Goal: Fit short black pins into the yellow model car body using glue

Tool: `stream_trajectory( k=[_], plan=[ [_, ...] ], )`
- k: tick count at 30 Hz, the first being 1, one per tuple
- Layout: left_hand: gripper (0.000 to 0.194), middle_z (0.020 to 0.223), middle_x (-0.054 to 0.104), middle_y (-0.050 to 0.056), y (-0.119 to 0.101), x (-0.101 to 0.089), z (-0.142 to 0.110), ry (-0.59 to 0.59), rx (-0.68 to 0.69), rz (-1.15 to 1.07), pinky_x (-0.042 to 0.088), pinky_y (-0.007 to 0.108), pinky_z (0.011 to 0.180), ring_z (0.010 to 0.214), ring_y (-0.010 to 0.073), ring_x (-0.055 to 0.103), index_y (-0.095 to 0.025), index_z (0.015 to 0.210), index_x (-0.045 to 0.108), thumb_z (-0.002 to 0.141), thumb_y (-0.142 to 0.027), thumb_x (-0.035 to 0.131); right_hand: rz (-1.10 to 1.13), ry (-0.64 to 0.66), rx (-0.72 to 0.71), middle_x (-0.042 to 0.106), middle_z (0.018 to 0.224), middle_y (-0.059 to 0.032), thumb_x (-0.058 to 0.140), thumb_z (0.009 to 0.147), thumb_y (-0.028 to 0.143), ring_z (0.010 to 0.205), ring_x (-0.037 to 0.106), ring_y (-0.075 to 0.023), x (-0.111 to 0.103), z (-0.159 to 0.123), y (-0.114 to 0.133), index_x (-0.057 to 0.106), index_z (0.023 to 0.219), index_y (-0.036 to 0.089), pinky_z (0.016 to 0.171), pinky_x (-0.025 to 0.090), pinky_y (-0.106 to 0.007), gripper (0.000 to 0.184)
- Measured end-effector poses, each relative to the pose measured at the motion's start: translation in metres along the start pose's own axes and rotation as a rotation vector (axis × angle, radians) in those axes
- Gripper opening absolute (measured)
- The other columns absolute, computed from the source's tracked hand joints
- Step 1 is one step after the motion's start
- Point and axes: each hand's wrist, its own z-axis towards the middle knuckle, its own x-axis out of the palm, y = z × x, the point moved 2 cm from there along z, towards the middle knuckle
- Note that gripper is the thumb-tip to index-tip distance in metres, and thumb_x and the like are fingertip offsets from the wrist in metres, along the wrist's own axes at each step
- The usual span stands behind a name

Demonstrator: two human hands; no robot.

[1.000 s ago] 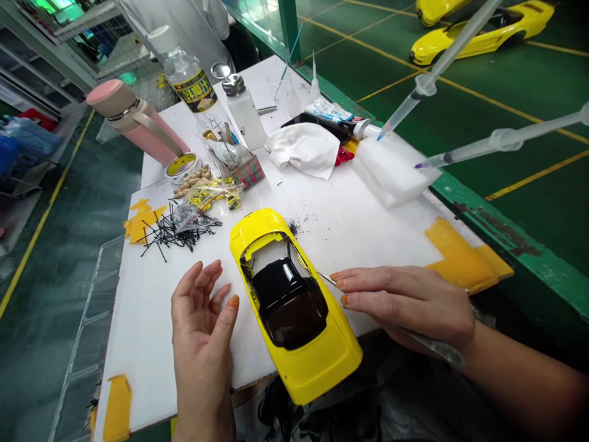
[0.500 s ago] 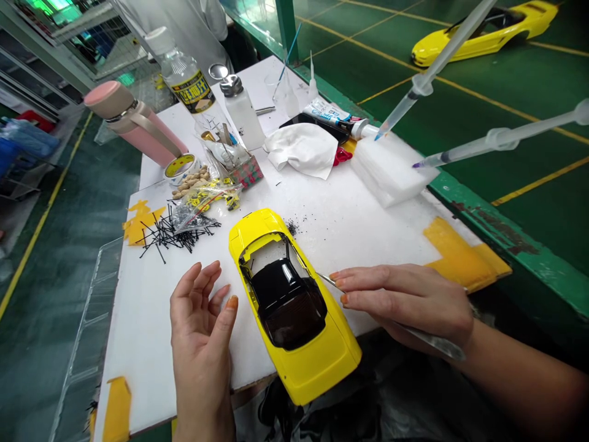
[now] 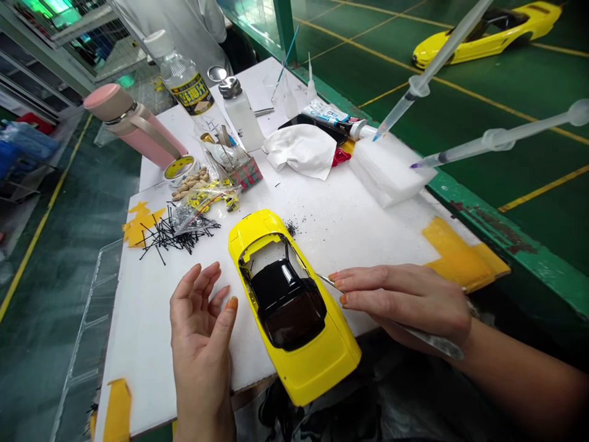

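A yellow model car body [image 3: 294,344] with a black roof lies on the white table [image 3: 359,227], its tail hanging over the near edge. My left hand [image 3: 200,319] rests just left of the car, palm up and fingers apart, holding nothing. My right hand [image 3: 405,301] lies right of the car, fingers closed round thin metal tweezers [image 3: 327,280] whose tip touches the car's right window edge. A clear strip [image 3: 437,347] sticks out under my right wrist.
A heap of thin black pins [image 3: 177,233] lies left of the car's nose. Behind stand a pink flask [image 3: 133,126], a labelled bottle [image 3: 186,80], a dispenser bottle [image 3: 239,110], a white cloth [image 3: 301,150], a foam block [image 3: 391,169] and two syringes [image 3: 460,147]. Another yellow car body [image 3: 488,34] sits on the green floor.
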Motion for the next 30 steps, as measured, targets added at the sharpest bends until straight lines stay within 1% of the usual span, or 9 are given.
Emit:
stream_trajectory(
  k=[4, 8, 10, 12, 14, 16, 20, 24, 30],
  plan=[
    [0.059, 0.151, 0.057, 0.005, 0.001, -0.001, 0.001, 0.005, 0.001, 0.0, 0.043, 0.037, 0.114, 0.142, 0.0235, 0.051, -0.039, 0.145, 0.057, 0.091, -0.026, 0.079, 0.096, -0.047, 0.02, 0.081, 0.108, -0.0088, 0.064, 0.098, 0.004, 0.104, 0.079, -0.0179, -0.002, 0.002, -0.001, 0.076, 0.109, 0.018, 0.092, 0.066, -0.024, 0.021],
    [0.059, 0.151, 0.057, 0.006, 0.004, -0.002, 0.002, 0.007, 0.006, -0.004, 0.043, 0.035, 0.113, 0.143, 0.0236, 0.05, -0.039, 0.145, 0.056, 0.091, -0.027, 0.079, 0.525, -0.193, 0.158, 0.078, 0.093, -0.0067, 0.07, 0.093, 0.006, 0.088, 0.08, -0.0218, -0.008, 0.002, -0.011, 0.074, 0.101, 0.017, 0.08, 0.068, -0.033, 0.014],
    [0.06, 0.151, 0.057, 0.006, 0.006, -0.002, 0.004, 0.017, 0.01, -0.005, 0.044, 0.033, 0.11, 0.144, 0.0233, 0.049, -0.039, 0.145, 0.056, 0.091, -0.027, 0.079, 0.751, -0.303, 0.269, 0.068, 0.075, -0.0003, 0.064, 0.097, 0.011, 0.071, 0.075, -0.0188, -0.011, 0.002, -0.018, 0.072, 0.099, 0.018, 0.075, 0.067, -0.036, 0.011],
    [0.06, 0.151, 0.056, 0.006, 0.008, -0.002, 0.005, 0.026, 0.012, -0.002, 0.045, 0.034, 0.109, 0.145, 0.0237, 0.049, -0.039, 0.145, 0.055, 0.091, -0.029, 0.079, 0.825, -0.31, 0.393, 0.053, 0.06, 0.0062, 0.056, 0.1, 0.012, 0.05, 0.06, -0.0121, -0.011, 0.006, -0.02, 0.071, 0.101, 0.019, 0.061, 0.06, -0.029, 0.016],
    [0.059, 0.151, 0.056, 0.007, 0.01, -0.003, 0.006, 0.025, 0.012, 0.003, 0.044, 0.036, 0.111, 0.144, 0.0244, 0.049, -0.037, 0.145, 0.054, 0.091, -0.03, 0.078, 0.668, -0.171, 0.518, 0.044, 0.054, 0.0084, 0.054, 0.1, 0.014, 0.043, 0.043, -0.0087, -0.007, 0.015, -0.019, 0.073, 0.103, 0.018, 0.049, 0.044, -0.021, 0.02],
    [0.06, 0.15, 0.056, 0.008, 0.011, -0.003, 0.007, 0.022, 0.015, 0.003, 0.044, 0.037, 0.112, 0.144, 0.0249, 0.05, -0.036, 0.145, 0.054, 0.091, -0.032, 0.078, 0.412, 0.05, 0.589, 0.043, 0.054, 0.0082, 0.06, 0.1, 0.02, 0.047, 0.038, -0.0087, 0.002, 0.029, -0.014, 0.076, 0.107, 0.017, 0.047, 0.031, -0.021, 0.018],
    [0.062, 0.149, 0.057, 0.01, 0.013, -0.004, 0.009, 0.021, 0.017, -0.02, 0.043, 0.039, 0.113, 0.144, 0.0257, 0.05, -0.032, 0.145, 0.053, 0.089, -0.036, 0.08, 0.124, 0.391, 0.566, 0.049, 0.057, 0.0069, 0.078, 0.091, 0.031, 0.055, 0.043, -0.0092, 0.024, 0.054, -0.003, 0.075, 0.087, 0.015, 0.055, 0.027, -0.025, 0.016],
    [0.066, 0.148, 0.056, 0.013, 0.015, -0.005, 0.011, 0.004, -0.003, -0.07, 0.043, 0.042, 0.114, 0.144, 0.0268, 0.05, -0.029, 0.143, 0.052, 0.086, -0.04, 0.082, -0.083, 0.474, 0.581, 0.054, 0.059, 0.0044, 0.083, 0.088, 0.034, 0.057, 0.045, -0.0106, 0.035, 0.065, 0.01, 0.064, 0.069, 0.015, 0.057, 0.024, -0.027, 0.033],
    [0.067, 0.148, 0.057, 0.014, 0.014, -0.004, 0.012, 0.04, 0.027, -0.083, 0.043, 0.044, 0.115, 0.144, 0.0281, 0.05, -0.028, 0.142, 0.051, 0.085, -0.043, 0.083, -0.367, 0.484, 0.494, 0.077, 0.087, -0.0092, 0.075, 0.096, 0.046, 0.081, 0.069, -0.0241, 0.037, 0.066, 0.04, 0.074, 0.091, 0.016, 0.065, 0.032, -0.031, 0.031]
  ],
)
